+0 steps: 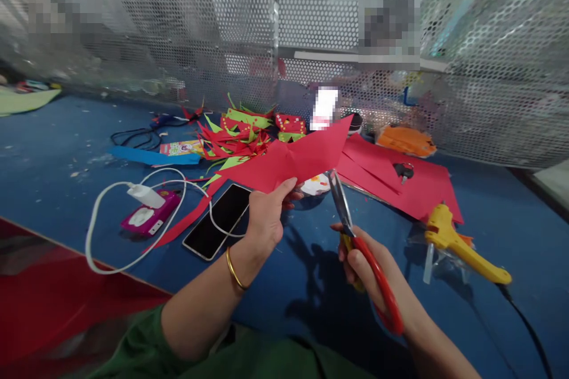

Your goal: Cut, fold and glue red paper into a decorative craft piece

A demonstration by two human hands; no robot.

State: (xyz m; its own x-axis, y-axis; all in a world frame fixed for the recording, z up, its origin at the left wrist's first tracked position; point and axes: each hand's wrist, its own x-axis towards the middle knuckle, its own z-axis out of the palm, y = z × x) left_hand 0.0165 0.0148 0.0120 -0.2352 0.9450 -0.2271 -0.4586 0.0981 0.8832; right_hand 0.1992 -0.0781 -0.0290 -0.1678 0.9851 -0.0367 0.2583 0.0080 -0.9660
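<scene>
My left hand (267, 216) pinches the lower edge of a red paper sheet (306, 157), thumb in front. The sheet is raised above the table, with a long strip trailing down to the left. My right hand (371, 260) is wrapped round scissors (376, 275) that have red and yellow handles. Their blades point up and left, and the tips are at the sheet's lower right edge. Whether the blades are parted is hard to tell. Behind my left wrist a phone (217, 222) lies on the blue table (306, 254).
A purple power strip (151, 213) with a looped white cable is at the left. Red and green paper scraps (235, 136) are piled behind. Red sheets (427, 189) bearing keys (403, 172), and a yellow glue gun (462, 246), lie right. A perforated metal screen (213, 18) stands behind.
</scene>
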